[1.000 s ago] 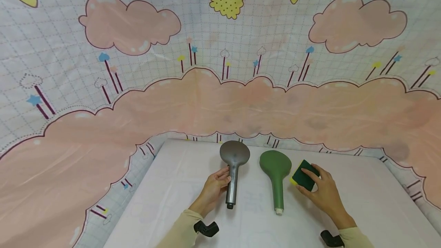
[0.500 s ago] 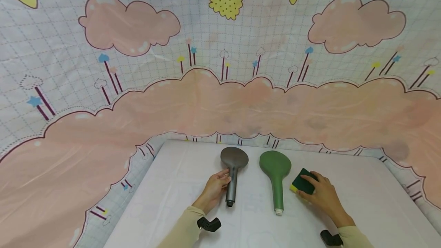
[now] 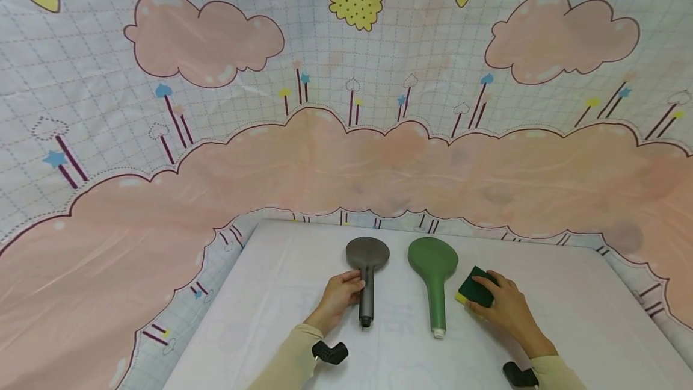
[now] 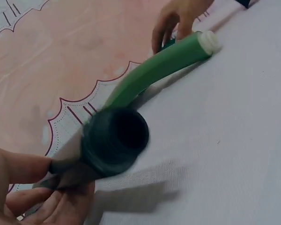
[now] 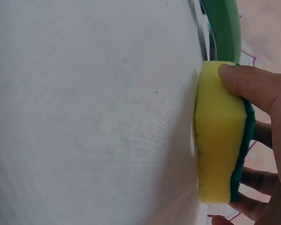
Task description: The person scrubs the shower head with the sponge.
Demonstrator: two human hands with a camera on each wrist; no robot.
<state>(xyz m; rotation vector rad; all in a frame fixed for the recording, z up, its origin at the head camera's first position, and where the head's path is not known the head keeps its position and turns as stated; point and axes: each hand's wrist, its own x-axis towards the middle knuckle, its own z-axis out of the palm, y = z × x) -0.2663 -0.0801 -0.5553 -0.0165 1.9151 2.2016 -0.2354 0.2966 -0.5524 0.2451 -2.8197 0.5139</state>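
A grey shower head (image 3: pixel 367 294) with a round head and a dark threaded end is pinched at its handle by my left hand (image 3: pixel 337 298). In the left wrist view its threaded end (image 4: pixel 119 138) points at the camera, and a shadow falls on the cloth beside it. To its right a green shower head (image 3: pixel 435 281) with a white threaded tip lies on the table. My right hand (image 3: pixel 506 309) holds a sponge (image 3: pixel 477 286) by its sides, green scouring layer up. In the right wrist view the yellow foam (image 5: pixel 220 136) faces the white surface, with the thumb on its edge.
A white-covered table (image 3: pixel 271 330) lies under both hands. Behind it hangs a cloth (image 3: pixel 379 173) printed with pink clouds and stars. Each wrist wears a black camera mount, such as the left one (image 3: pixel 330 352).
My left hand has lowered the grey shower head, which appears slightly nearer and more level. The sponge in my right hand has come down a little toward the table. The green shower head stays put.
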